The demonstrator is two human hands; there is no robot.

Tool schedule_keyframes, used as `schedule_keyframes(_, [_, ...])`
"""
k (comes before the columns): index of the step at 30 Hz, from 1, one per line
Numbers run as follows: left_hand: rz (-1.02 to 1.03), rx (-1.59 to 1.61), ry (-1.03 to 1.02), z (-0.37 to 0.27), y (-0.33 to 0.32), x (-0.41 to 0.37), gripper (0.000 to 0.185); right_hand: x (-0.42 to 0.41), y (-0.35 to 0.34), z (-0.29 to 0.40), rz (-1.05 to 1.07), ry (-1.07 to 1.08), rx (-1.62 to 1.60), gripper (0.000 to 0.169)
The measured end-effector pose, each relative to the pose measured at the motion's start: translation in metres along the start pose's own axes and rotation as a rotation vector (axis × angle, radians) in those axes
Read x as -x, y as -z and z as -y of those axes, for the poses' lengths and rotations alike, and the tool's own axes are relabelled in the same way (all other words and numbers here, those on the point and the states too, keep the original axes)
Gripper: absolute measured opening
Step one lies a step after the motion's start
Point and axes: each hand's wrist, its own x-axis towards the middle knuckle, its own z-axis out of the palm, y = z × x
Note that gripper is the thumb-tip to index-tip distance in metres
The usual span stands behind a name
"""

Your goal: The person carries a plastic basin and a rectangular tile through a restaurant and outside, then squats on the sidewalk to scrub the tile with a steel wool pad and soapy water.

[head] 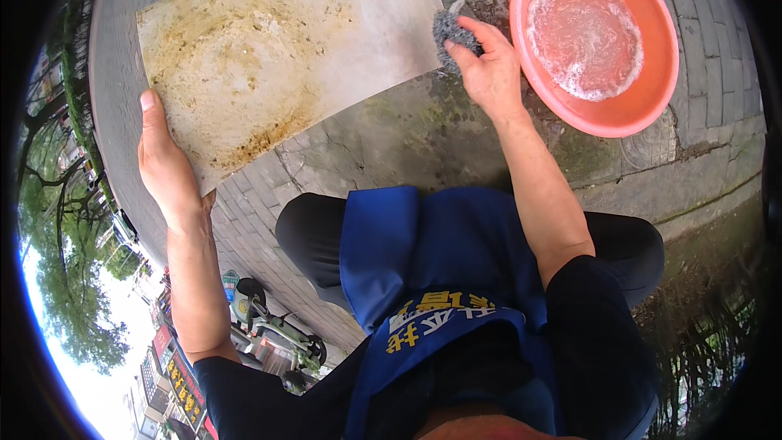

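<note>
A flat metal panel [293, 43] tilts in front of me, crusted with brown and yellow grime over its left half and paler towards the right. My left hand [162, 146] grips its near left edge, the thumb lying along the rim and the other fingers hidden underneath. At the panel's right end my right hand [489, 67] pinches a grey scouring pad [452, 40], which looks like steel wool. Just right of that hand stands a pink plastic basin [657, 43] with foamy water [583, 36] in it.
Worn paving [379, 128] with damp, mossy patches lies below the panel. A round cover [647, 143] is set in the ground beside the basin. My knees and blue apron [440, 244] are close in front. Parked scooters [269, 318] stand behind my left arm.
</note>
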Motion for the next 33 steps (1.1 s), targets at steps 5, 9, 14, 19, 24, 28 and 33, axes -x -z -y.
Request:
schedule_keyframes(5, [0.018, 0.039, 0.03, 0.0, 0.004, 0.003, 0.056, 0.055, -0.066, 0.024, 0.091, 0.25, -0.001, 0.038])
schedule_keyframes(9, [0.032, 0.088, 0.026, 0.002, 0.003, 0.003, 0.056, 0.024, -0.065, -0.101, -0.048, 0.051, 0.265, 0.035])
schedule_keyframes(14, [0.034, 0.072, 0.026, 0.007, -0.003, -0.003, 0.057, 0.02, -0.057, -0.107, 0.006, -0.021, 0.312, 0.031])
schedule_keyframes(19, [0.0, 0.086, 0.048, 0.008, 0.014, -0.002, 0.057, 0.055, -0.066, -0.016, 0.067, 0.151, -0.015, 0.034])
schedule_keyframes(24, [0.031, 0.123, 0.065, 0.014, 0.005, -0.008, 0.057, 0.003, -0.039, -0.137, 0.155, -0.147, 0.419, 0.033])
schedule_keyframes(28, [0.015, 0.095, 0.053, 0.013, 0.008, -0.006, 0.058, -0.002, -0.036, -0.053, 0.207, -0.131, 0.249, 0.041])
schedule_keyframes(33, [0.007, 0.087, 0.053, 0.014, 0.006, -0.005, 0.058, 0.03, -0.071, 0.026, 0.203, 0.377, -0.065, 0.039])
